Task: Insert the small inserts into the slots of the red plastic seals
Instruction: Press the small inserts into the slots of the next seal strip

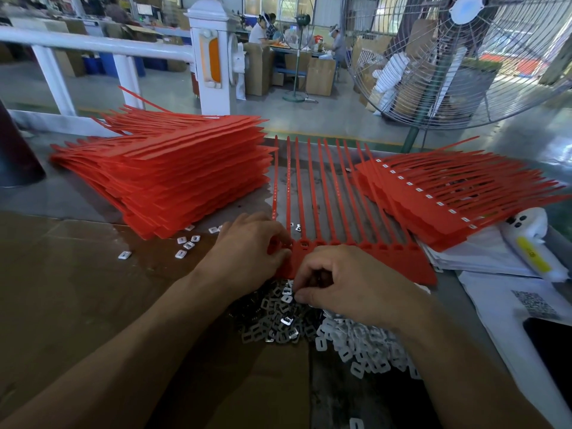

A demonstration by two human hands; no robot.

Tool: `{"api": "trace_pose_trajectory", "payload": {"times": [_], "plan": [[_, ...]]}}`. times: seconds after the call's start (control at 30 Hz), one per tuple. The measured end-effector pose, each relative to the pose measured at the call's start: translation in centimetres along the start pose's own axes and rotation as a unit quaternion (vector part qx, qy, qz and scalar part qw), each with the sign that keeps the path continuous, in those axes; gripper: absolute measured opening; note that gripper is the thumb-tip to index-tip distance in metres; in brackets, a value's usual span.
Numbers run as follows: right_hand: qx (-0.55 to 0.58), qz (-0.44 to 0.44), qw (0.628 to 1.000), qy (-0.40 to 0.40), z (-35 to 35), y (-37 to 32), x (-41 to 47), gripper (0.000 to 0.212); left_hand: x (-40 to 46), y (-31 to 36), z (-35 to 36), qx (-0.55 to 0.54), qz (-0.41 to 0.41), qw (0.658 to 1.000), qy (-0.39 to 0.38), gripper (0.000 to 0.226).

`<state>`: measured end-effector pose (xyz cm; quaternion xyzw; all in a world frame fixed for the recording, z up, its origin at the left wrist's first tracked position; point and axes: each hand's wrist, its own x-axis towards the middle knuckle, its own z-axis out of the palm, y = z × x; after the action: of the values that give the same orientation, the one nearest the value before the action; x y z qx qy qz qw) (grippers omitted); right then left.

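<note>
A strip of joined red plastic seals (380,258) lies flat before me, its long tails pointing away. My left hand (247,249) pinches the strip's left end at a slot. My right hand (349,283) hovers at the strip's near edge with fingers curled, pinching a small insert over a heap of metal inserts (278,317). A heap of white plastic inserts (365,345) lies to the right of the metal ones, partly under my right wrist.
A tall stack of red seal strips (173,178) stands at the left, a lower fitted stack (439,196) at the right. Loose white inserts (185,243) dot the cardboard. Papers, a phone (551,342) and a white handheld device (532,243) lie far right. A floor fan (458,57) stands behind.
</note>
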<state>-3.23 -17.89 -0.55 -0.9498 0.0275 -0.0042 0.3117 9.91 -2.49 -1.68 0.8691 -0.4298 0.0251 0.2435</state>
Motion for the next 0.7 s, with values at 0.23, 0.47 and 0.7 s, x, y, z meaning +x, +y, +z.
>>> {"api": "trace_pose_trajectory", "payload": {"times": [0.23,0.47,0.7], "plan": [[-0.014,-0.022,0.998,0.059,0.8,-0.7,0.0,0.008,0.0,-0.1,0.1,-0.012,0.002,1.0,0.006,0.021],[0.146,0.043,0.968,0.199,0.3,-0.5,0.1,0.014,-0.1,0.4,-0.4,-0.052,0.06,0.995,0.054,0.019],[0.281,0.118,0.93,0.206,-0.1,0.1,0.1,0.011,-0.3,1.0,-0.4,-0.122,0.139,0.978,0.094,0.017]]}}
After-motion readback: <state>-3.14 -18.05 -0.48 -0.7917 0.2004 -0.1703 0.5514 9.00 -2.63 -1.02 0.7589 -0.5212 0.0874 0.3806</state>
